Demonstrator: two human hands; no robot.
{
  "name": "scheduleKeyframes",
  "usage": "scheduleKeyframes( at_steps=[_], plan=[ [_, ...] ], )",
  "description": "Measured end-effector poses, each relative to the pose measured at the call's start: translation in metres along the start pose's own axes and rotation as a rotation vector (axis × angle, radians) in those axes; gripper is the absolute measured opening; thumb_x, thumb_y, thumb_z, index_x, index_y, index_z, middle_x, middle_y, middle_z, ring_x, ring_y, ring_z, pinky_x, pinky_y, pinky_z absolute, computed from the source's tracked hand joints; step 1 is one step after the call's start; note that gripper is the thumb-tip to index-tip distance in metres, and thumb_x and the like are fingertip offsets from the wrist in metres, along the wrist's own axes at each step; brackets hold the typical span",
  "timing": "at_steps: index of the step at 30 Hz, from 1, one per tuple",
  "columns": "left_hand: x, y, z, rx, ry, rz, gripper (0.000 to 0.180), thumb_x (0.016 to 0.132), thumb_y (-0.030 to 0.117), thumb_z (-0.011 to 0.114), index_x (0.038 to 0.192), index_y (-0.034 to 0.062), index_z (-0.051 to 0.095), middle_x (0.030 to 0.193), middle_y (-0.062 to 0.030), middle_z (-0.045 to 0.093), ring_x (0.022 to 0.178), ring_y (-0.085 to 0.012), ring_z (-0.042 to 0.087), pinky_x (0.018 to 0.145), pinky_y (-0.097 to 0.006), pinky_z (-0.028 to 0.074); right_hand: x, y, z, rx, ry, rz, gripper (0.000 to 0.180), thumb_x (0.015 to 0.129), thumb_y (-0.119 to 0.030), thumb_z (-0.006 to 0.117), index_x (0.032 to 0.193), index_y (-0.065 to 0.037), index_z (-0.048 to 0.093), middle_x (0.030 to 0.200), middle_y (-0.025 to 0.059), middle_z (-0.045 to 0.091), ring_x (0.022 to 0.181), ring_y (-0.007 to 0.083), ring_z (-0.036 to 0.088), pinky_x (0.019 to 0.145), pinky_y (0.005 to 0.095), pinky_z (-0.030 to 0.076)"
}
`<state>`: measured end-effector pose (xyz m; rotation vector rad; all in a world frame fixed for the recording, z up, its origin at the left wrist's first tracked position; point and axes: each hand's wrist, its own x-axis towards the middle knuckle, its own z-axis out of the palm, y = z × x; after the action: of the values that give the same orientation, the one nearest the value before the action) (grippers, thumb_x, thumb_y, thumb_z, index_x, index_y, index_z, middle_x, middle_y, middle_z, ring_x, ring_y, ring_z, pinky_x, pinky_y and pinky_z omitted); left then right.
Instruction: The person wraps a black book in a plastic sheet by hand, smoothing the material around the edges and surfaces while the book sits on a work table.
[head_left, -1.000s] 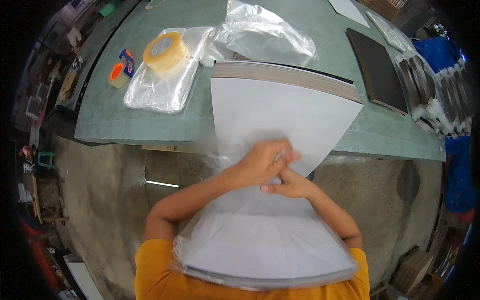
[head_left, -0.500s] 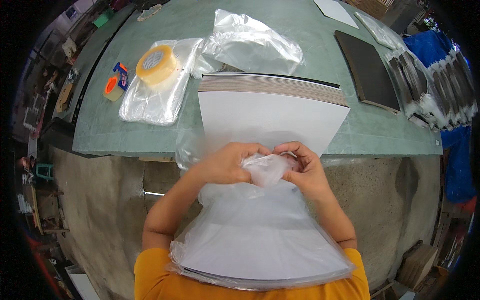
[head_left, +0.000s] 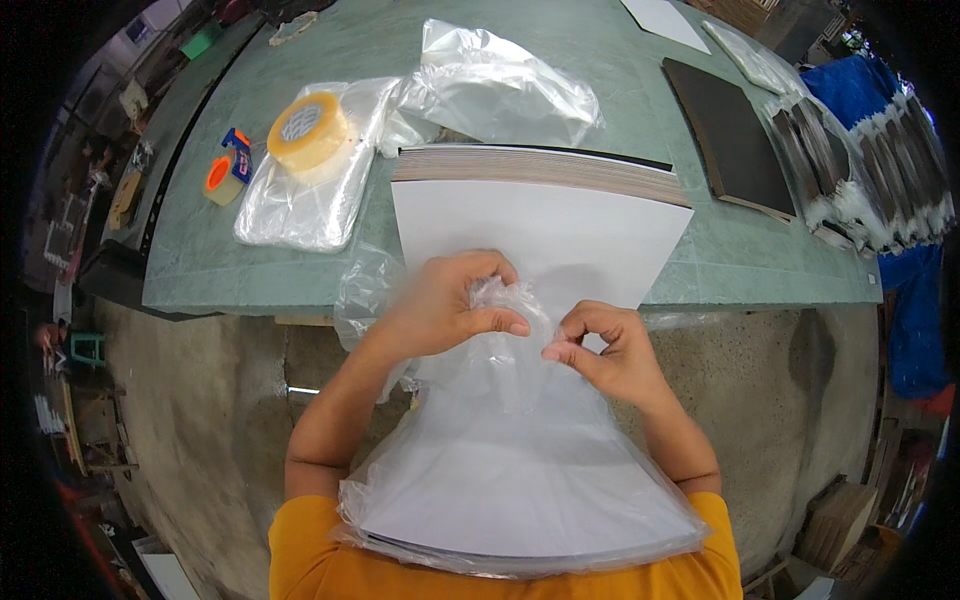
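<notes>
A clear plastic bag [head_left: 500,440] with flat white sheets inside leans against my body, its gathered end toward the table. My left hand [head_left: 450,300] grips the bunched plastic between thumb and curled fingers. Just to its right, my right hand [head_left: 605,345] pinches the bag's edge between thumb and forefinger. Beyond both hands, a thick stack of white-faced boards [head_left: 540,220] lies at the table's near edge, with brown layered edges along its far side.
A green table [head_left: 300,50] bears a roll of clear tape [head_left: 308,132] on folded plastic bags [head_left: 300,205], a small tape dispenser [head_left: 230,168], loose plastic film [head_left: 500,85] and a dark board [head_left: 725,140]. Wrapped bundles [head_left: 890,170] stand at the right.
My hands have moved apart, the left one upward and left, the right slightly down. The bunched plastic between them has loosened and spread.
</notes>
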<state>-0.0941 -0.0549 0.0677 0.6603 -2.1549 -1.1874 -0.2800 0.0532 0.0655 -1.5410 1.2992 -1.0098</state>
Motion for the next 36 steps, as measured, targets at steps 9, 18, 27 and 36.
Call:
scheduleKeyframes(
  at_steps=[9, 18, 27, 36],
  plan=[
    [-0.01, 0.043, 0.011, -0.132, -0.092, -0.087, 0.02, 0.069, 0.019, 0.068, 0.071, 0.0028, 0.056, 0.062, -0.0055, 0.053, 0.057, -0.0137, 0.05, 0.054, -0.027, 0.041, 0.005, 0.002, 0.009, 0.955, -0.02, 0.145, 0.014, 0.077, -0.015, 0.062, 0.07, -0.005, 0.055, 0.067, 0.0026, 0.057, 0.063, 0.0087, 0.051, 0.058, 0.0225, 0.042],
    [-0.015, 0.015, -0.073, 0.404, 0.795, -0.028, 0.012, 0.072, 0.004, 0.055, 0.084, 0.0031, 0.055, 0.08, -0.0078, 0.056, 0.077, -0.0153, 0.054, 0.069, -0.025, 0.042, -0.007, 0.011, -0.009, 0.49, 0.113, 0.101, 0.012, 0.078, -0.012, 0.059, 0.079, -0.001, 0.055, 0.082, 0.006, 0.055, 0.069, 0.0088, 0.051, 0.067, 0.0223, 0.04],
    [-0.01, 0.058, 0.008, -0.33, -0.034, -0.145, 0.022, 0.081, 0.022, 0.058, 0.079, 0.0009, 0.055, 0.059, -0.0021, 0.051, 0.057, -0.0092, 0.048, 0.053, -0.024, 0.038, 0.017, -0.04, -0.005, 0.102, 0.271, -0.266, 0.026, 0.07, -0.014, 0.067, 0.089, 0.0, 0.056, 0.105, 0.0128, 0.051, 0.098, 0.0171, 0.049, 0.082, 0.0271, 0.038],
    [-0.004, 0.058, -0.014, -0.814, -0.13, -0.54, 0.021, 0.084, 0.023, 0.053, 0.088, 0.0025, 0.054, 0.066, -0.0034, 0.055, 0.06, -0.0084, 0.049, 0.057, -0.024, 0.042, 0.006, -0.018, 0.009, 0.535, -0.769, 0.007, 0.027, 0.078, -0.031, 0.059, 0.073, -0.005, 0.056, 0.068, 0.0069, 0.057, 0.059, 0.0149, 0.052, 0.061, 0.0277, 0.043]
  ],
)
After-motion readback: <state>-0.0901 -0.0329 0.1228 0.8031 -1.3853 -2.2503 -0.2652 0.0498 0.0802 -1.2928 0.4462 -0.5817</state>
